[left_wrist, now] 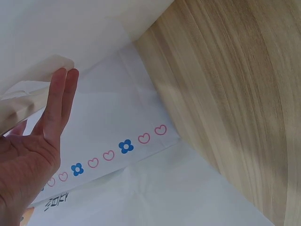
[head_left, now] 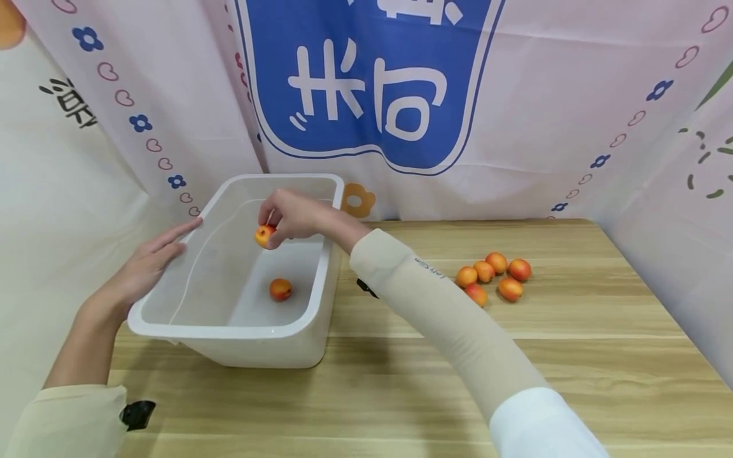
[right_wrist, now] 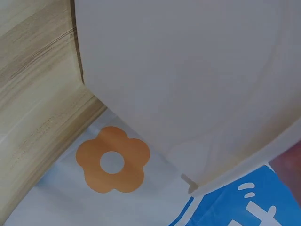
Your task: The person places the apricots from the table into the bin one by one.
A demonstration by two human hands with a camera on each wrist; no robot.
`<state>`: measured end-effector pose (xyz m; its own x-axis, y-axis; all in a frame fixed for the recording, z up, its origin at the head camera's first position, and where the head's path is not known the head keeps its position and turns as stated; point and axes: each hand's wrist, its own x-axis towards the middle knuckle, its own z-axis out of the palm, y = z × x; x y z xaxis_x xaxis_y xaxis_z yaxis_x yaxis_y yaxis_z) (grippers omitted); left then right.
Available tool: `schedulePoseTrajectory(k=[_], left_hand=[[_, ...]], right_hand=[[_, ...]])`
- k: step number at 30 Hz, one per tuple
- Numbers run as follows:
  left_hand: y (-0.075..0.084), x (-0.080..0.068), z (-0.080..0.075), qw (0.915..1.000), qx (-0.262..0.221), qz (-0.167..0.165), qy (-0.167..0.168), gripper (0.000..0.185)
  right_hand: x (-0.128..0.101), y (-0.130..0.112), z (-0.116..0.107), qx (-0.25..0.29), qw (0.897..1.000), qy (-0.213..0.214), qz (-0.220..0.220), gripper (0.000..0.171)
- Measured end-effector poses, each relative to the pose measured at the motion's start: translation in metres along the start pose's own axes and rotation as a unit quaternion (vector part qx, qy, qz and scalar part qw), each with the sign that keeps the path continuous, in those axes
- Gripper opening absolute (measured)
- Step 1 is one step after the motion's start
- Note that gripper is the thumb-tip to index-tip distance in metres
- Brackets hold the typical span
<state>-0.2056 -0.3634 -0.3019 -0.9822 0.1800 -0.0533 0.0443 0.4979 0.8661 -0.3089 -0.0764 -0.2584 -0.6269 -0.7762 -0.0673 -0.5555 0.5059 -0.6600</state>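
Now the right hand (head_left: pixel 292 216) pinches an apricot (head_left: pixel 264 235) over the tub (head_left: pixel 229 331); the left hand (head_left: pixel 146 264), fingers straight, touches its rim

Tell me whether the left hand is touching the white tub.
Touching. The head view shows the left hand with straight fingers laid against the rim of the white tub; the left wrist view shows fingertips against it.

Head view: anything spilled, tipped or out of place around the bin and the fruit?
Nothing stands out. The white bin sits upright on the wooden table, left hand flat against its rim. The right hand pinches one fruit above it, another fruit lies inside, and the loose pile rests on the table.
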Motion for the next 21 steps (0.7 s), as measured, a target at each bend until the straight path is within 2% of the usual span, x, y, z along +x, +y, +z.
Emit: schedulePoseTrajectory(k=[10,21], left_hand=[[0.000,0.001,-0.001,1.0000,0.003,-0.004,-0.004,0.050],[-0.002,0.001,0.000,1.0000,0.001,0.005,-0.004,0.050]], right_hand=[[0.010,0.003,0.003,-0.033,0.999,-0.009,-0.001,0.032],[0.018,0.002,0.005,-0.039,0.998,-0.008,0.038,0.032]])
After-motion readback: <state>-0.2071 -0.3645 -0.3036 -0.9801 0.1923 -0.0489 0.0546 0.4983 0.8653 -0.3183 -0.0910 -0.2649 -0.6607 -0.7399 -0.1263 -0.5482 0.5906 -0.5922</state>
